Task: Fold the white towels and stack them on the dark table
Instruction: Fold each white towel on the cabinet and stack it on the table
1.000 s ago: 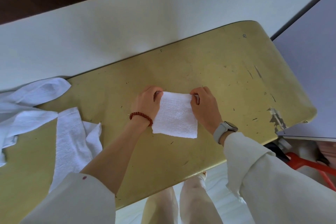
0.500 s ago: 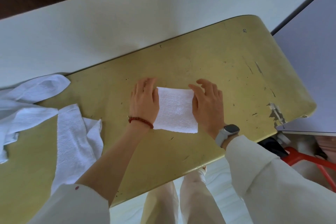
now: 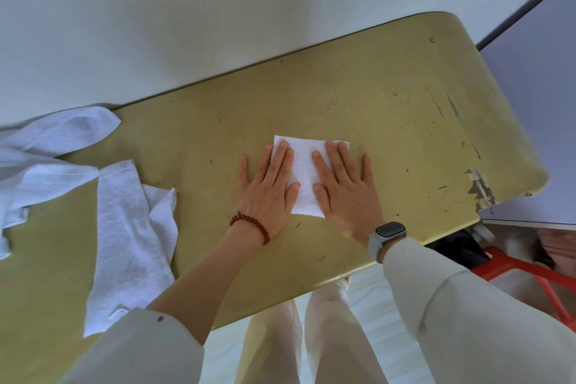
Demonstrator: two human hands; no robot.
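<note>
A small folded white towel (image 3: 304, 176) lies flat in the middle of the yellow-green table (image 3: 389, 121). My left hand (image 3: 268, 188) presses flat on its left part with straight, spread fingers. My right hand (image 3: 344, 188) presses flat on its right part the same way. Only the towel's middle strip and far edge show between the hands. An unfolded white towel (image 3: 131, 240) lies crumpled at the left of the table, and another loose white towel (image 3: 46, 153) lies further left, partly off the frame.
A white wall (image 3: 218, 25) runs along the table's far edge. A grey surface (image 3: 536, 134) adjoins the table's right end. A red stool (image 3: 530, 274) stands below at the right. My legs show under the near edge.
Both hands let go of the towel's far corners and now lie flat with fingers spread on the folded towel. The camera view shifted slightly.
</note>
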